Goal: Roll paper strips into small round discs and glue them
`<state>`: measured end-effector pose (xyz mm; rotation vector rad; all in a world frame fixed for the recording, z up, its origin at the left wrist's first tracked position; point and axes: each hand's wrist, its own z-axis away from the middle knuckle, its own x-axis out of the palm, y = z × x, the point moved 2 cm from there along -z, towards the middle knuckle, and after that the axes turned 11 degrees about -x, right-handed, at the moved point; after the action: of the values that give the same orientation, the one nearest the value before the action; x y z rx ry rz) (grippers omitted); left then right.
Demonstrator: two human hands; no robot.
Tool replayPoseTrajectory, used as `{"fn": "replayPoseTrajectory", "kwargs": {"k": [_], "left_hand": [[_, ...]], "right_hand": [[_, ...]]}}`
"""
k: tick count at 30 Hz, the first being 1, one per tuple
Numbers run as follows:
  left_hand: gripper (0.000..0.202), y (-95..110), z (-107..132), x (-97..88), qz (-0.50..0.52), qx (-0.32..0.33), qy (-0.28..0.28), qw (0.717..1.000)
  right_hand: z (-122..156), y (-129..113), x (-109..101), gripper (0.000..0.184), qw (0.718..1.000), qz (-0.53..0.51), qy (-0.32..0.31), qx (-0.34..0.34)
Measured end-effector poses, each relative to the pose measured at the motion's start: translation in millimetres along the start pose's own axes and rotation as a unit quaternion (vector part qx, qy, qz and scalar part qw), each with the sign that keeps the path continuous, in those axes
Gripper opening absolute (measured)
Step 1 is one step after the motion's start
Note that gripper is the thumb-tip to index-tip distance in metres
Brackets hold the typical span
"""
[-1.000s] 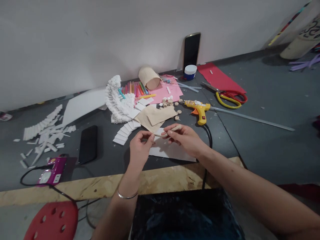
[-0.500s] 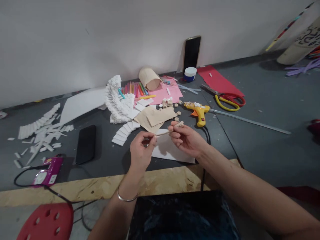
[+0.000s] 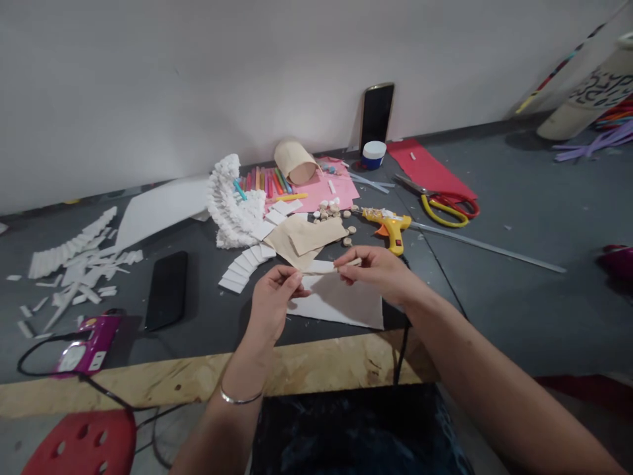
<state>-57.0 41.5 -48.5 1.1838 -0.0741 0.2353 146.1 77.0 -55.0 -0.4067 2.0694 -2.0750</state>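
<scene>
Both hands are over the front edge of the bench (image 3: 514,330), holding a thin beige strip (image 3: 356,262) between them. The fingers of the left hand (image 3: 274,293) pinch one end; those of the right hand (image 3: 380,272) grip the other, thicker end. The strip hangs above a white sheet (image 3: 341,305) lying close to the bench's plywood front edge (image 3: 341,356).

Just behind the hands lie overlapping beige paper pieces (image 3: 314,234), with small round beige discs (image 3: 347,242) near their right end. To the left, white rectangles (image 3: 242,267) fan out in an overlapping row. A yellow glue gun (image 3: 395,227) rests on its side behind the right hand. Farther right, scissors (image 3: 445,206) with one yellow and one red handle lie by a red sheet (image 3: 430,165). Toward the back edge, a white-lidded blue jar (image 3: 374,156) stands before an upright phone (image 3: 377,115); another phone (image 3: 167,290) lies flat toward the front left corner.
</scene>
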Motion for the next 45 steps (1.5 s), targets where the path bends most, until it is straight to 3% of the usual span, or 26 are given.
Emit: {"fn": "replayPoseTrajectory", "kwargs": {"k": [4, 7, 10, 14, 20, 25, 30, 32, 35, 39, 45], "left_hand": [[0.027, 3.0, 2.4, -3.0, -0.015, -0.018, -0.028, 0.999], [0.028, 3.6, 3.7, -5.0, -0.058, -0.045, -0.065, 0.995], [0.028, 5.2, 4.2, -5.4, -0.099, -0.059, -0.096, 0.989], [0.027, 6.6, 2.6, -6.5, -0.126, -0.056, -0.099, 0.985], [0.027, 5.5, 1.8, -9.8, -0.154, -0.031, -0.063, 0.986], [0.030, 4.4, 4.0, -9.1, -0.189, -0.031, -0.050, 0.980], [0.027, 1.2, 3.2, -9.9, -0.224, 0.008, -0.053, 0.973], [0.024, 0.7, 3.6, -8.7, -0.252, 0.047, -0.041, 0.966], [0.017, 1.9, 5.6, -5.1, -0.307, 0.122, 0.003, 0.944], [0.010, 4.8, 9.5, -0.1, -0.350, 0.213, 0.045, 0.911], [0.012, 5.2, 11.6, 2.3, -0.343, 0.247, 0.076, 0.903]], "right_hand": [[5.5, -11.2, -3.1, 0.016, 0.987, 0.124, -0.092, -0.034], [10.2, -16.5, 1.9, 0.029, 0.956, 0.226, -0.168, -0.081], [13.6, -20.1, 9.4, 0.029, 0.920, 0.310, -0.206, -0.121], [14.6, -22.4, 16.5, 0.020, 0.904, 0.363, -0.193, -0.120], [13.3, -18.9, 16.7, 0.022, 0.901, 0.401, -0.120, -0.117], [10.9, -12.1, 16.9, 0.028, 0.908, 0.370, -0.133, -0.144], [6.3, -7.8, 18.7, 0.027, 0.851, 0.450, -0.139, -0.234], [6.6, -7.5, 21.0, 0.025, 0.839, 0.474, -0.139, -0.228], [9.9, -7.8, 25.3, 0.029, 0.848, 0.479, -0.135, -0.181], [15.1, -10.2, 30.6, 0.036, 0.890, 0.401, -0.138, -0.166], [16.6, -12.4, 31.9, 0.033, 0.918, 0.337, -0.100, -0.185]]}}
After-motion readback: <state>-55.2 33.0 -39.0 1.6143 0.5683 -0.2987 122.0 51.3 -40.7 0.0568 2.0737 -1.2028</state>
